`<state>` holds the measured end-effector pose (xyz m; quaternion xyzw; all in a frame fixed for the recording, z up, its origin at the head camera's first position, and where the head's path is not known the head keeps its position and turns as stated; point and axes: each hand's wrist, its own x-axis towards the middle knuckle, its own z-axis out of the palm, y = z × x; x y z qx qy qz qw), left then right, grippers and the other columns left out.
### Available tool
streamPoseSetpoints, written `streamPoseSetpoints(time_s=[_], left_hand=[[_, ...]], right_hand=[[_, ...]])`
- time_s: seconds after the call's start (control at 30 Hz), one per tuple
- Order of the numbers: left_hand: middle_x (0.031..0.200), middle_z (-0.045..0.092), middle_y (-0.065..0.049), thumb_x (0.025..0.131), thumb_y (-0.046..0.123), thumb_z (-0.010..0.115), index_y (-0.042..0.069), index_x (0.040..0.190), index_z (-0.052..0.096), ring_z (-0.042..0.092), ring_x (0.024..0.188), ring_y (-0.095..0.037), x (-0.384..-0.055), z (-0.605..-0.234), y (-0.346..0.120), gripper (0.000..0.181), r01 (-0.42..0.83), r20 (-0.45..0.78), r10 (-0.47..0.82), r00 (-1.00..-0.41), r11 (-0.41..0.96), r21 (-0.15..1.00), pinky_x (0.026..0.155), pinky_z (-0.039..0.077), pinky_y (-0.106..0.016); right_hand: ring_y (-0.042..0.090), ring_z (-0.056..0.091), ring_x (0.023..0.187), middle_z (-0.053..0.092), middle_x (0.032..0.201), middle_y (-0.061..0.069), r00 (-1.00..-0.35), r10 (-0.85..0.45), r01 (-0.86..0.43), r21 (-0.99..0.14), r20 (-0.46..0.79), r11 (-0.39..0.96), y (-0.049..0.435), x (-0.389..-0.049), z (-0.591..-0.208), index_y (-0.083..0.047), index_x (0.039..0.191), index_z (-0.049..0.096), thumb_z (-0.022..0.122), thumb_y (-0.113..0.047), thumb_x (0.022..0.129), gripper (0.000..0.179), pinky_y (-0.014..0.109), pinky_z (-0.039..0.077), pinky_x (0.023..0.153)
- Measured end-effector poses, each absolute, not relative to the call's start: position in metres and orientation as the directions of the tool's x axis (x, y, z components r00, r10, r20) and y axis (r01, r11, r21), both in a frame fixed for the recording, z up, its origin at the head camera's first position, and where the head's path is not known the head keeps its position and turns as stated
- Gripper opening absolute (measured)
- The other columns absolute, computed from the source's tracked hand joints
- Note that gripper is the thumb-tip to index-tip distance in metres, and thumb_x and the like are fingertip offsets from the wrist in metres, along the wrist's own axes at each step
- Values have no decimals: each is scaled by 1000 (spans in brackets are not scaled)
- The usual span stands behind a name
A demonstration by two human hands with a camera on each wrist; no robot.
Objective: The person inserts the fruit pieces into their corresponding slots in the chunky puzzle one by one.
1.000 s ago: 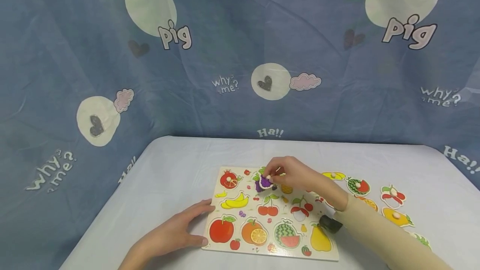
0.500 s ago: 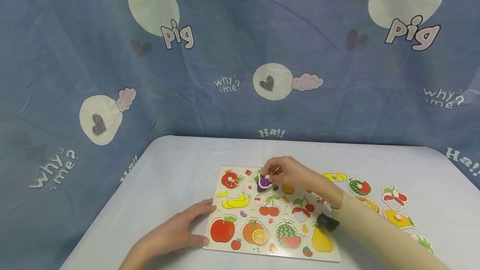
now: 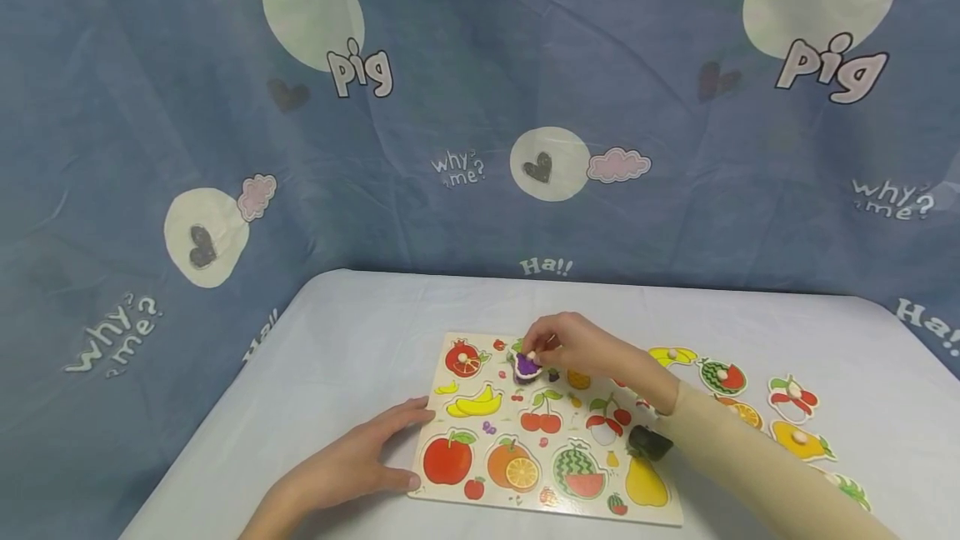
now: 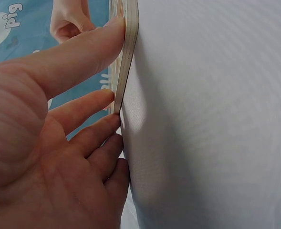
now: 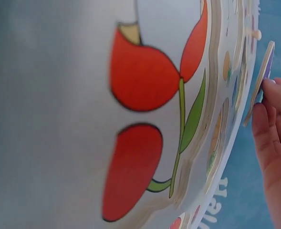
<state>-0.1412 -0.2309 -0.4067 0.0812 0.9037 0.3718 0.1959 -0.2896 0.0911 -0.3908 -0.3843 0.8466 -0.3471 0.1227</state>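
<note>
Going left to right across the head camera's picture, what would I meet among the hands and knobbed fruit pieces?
Left hand, pomegranate piece, purple grape piece, right hand holding it, banana piece, watermelon piece, red-and-white fruit piece.

Facing me, a blue cloth (image 3: 450,40) bears printed words: "pig" (image 3: 360,69) twice near the top, "why me?" (image 3: 458,167) at left, centre and right, and "Ha!!" (image 3: 547,267) lower down. My left wrist view shows "pig" tilted on this cloth; my right, "Ha!!" turned sideways.
</note>
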Motion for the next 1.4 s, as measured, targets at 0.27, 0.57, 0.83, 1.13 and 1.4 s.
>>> streamPoseSetpoints(time_s=[0.27,0.57,0.83,1.13,1.4], left_hand=[[155,37,-4,70,31,87,27,141,53,33,139,-33,-142,-408,-231,78,-4,-299,292,-909,710,704,106,31,-65],[155,37,-4,71,31,87,25,141,53,33,139,-33,-141,-406,-232,78,8,-287,303,-909,700,714,106,32,-65],[155,37,-5,71,31,87,25,141,53,33,140,-34,-142,-407,-232,78,5,-288,308,-907,690,723,106,31,-65],[155,37,-5,71,30,87,25,140,53,33,139,-34,-142,-408,-232,77,10,-286,312,-906,693,721,105,31,-66],[155,37,-5,71,30,87,25,140,53,33,140,-34,-142,-408,-232,77,10,-287,312,-906,694,720,106,30,-66]], right_hand=[[13,56,76,66,86,-7,-663,-749,-567,-658,8,495,86,-293,-391,-17,95,73,70,-4,90,14,27,53,70],[11,57,75,68,88,-4,-639,-769,-581,-643,-20,500,83,-296,-390,-15,95,73,72,-3,89,14,26,54,72],[11,58,77,69,90,-4,-618,-786,-587,-651,-23,480,83,-299,-391,-14,95,74,72,-2,88,14,26,54,75],[12,58,78,69,86,-4,-607,-793,-547,-693,-57,469,84,-306,-393,-13,95,75,70,2,88,17,25,54,78],[12,57,76,69,85,-3,-608,-792,-544,-699,-53,464,83,-307,-393,-12,94,75,69,3,88,17,25,53,76]])
